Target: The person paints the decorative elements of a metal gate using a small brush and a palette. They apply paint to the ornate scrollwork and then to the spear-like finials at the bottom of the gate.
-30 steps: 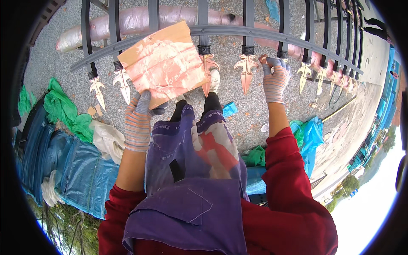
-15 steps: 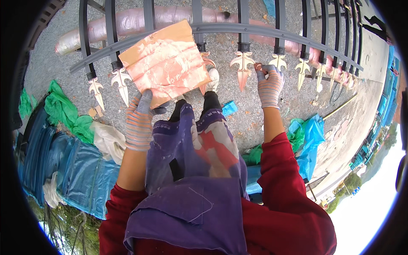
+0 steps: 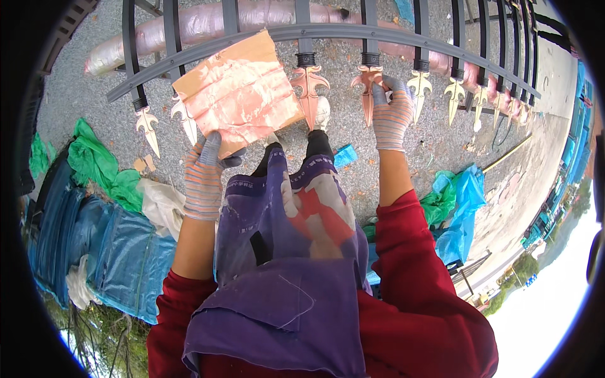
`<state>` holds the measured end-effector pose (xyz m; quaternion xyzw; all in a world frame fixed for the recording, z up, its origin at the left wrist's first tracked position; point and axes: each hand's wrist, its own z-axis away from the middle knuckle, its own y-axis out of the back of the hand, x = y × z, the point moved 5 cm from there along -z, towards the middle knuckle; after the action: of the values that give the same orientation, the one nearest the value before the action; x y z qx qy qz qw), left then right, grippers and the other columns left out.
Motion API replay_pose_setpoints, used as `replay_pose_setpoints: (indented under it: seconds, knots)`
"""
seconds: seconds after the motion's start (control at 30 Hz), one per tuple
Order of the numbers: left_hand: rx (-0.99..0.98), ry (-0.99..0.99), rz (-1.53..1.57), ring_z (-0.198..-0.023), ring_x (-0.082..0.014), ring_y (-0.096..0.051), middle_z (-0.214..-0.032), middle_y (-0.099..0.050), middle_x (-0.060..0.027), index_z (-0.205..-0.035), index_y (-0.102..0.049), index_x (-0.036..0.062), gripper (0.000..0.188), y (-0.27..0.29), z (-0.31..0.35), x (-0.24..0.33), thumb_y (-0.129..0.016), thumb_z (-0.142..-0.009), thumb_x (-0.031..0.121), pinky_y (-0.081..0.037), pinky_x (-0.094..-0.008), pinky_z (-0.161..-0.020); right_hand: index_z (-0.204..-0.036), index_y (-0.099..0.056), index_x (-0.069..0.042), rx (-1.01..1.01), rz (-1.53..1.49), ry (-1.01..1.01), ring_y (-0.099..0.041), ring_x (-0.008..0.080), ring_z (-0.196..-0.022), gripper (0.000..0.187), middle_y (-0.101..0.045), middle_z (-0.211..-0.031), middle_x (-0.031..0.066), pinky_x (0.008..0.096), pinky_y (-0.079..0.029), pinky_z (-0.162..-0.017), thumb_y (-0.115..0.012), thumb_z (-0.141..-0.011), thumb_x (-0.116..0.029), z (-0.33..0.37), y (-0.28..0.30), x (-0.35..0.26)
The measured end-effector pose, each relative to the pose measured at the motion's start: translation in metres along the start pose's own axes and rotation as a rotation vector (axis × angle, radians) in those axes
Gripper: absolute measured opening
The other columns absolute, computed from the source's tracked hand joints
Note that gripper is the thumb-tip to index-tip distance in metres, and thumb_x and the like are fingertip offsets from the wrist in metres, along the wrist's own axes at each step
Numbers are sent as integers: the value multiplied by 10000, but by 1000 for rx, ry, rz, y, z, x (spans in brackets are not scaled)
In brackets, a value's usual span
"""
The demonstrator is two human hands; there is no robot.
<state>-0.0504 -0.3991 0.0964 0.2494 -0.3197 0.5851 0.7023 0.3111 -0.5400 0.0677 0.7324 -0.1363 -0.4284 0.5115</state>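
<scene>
My left hand (image 3: 208,173), in a striped grey-fingered glove, grips the lower edge of a piece of cardboard (image 3: 242,94). Wet-looking copper-pink paint is smeared over the cardboard's face. My right hand (image 3: 392,116), gloved alike, is closed in a pinch against the right side of a copper-coloured spearhead finial (image 3: 365,85); whatever its fingertips hold is too small and covered to name. Just left of that stands another copper-coloured finial (image 3: 309,91). The finial (image 3: 418,91) to the right of my hand is pale gold. A further one (image 3: 184,120) is partly covered by the cardboard.
Dark fence bars (image 3: 304,19) and a curved-looking rail (image 3: 403,38) run across the far side, over a plastic-wrapped roll (image 3: 142,44). Blue-wrapped bundles (image 3: 126,258) lie at left, beside green sheeting (image 3: 94,157). Blue plastic (image 3: 463,214) lies at right.
My right hand has moved left and slightly farther away, onto the copper-coloured finial. The cardboard and left hand have shifted slightly left, and the fence appears a little farther right.
</scene>
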Motion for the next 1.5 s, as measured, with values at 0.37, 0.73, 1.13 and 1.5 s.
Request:
replay_pose_setpoints:
  seconds: [0.37, 0.73, 1.13, 1.5]
  knots:
    - [-47, 20, 60, -736, -174, -683, -898, -669, -98, -1065, -615, -11, 361, 3, 13, 21, -707, -886, 289, -579, -309, -643, -876, -686, -138, -24, 95, 39, -611, 326, -786, 168, -669, -811, 76, 419, -450, -784, -779, -756, -210, 22, -18, -15]
    - [-64, -3, -33, -672, -126, -656, -867, -665, -75, -1005, -618, 21, 308, 11, 13, 18, -685, -906, 304, -533, -257, -589, -877, -692, -182, -32, 63, -228, -593, 289, -840, 138, -659, -813, 16, 425, -444, -825, -744, -786, -271, 55, 11, 30]
    - [-12, -108, -154, -749, -223, -694, -890, -683, -96, -1094, -620, 32, 353, -17, 18, 1, -712, -877, 295, -570, -341, -615, -838, -685, -169, -425, 128, -273, -608, 338, -880, 179, -679, -833, 59, 469, -421, -889, -715, -807, -343, 114, 12, 65]
    - [-56, -40, -88, -813, -206, -678, -945, -668, -75, -1120, -605, 28, 360, -135, 34, -16, -725, -867, 253, -583, -332, -690, -912, -681, -168, -148, 123, -34, -605, 329, -867, 139, -670, -886, 64, 460, -435, -862, -694, -809, -262, -55, 45, 126]
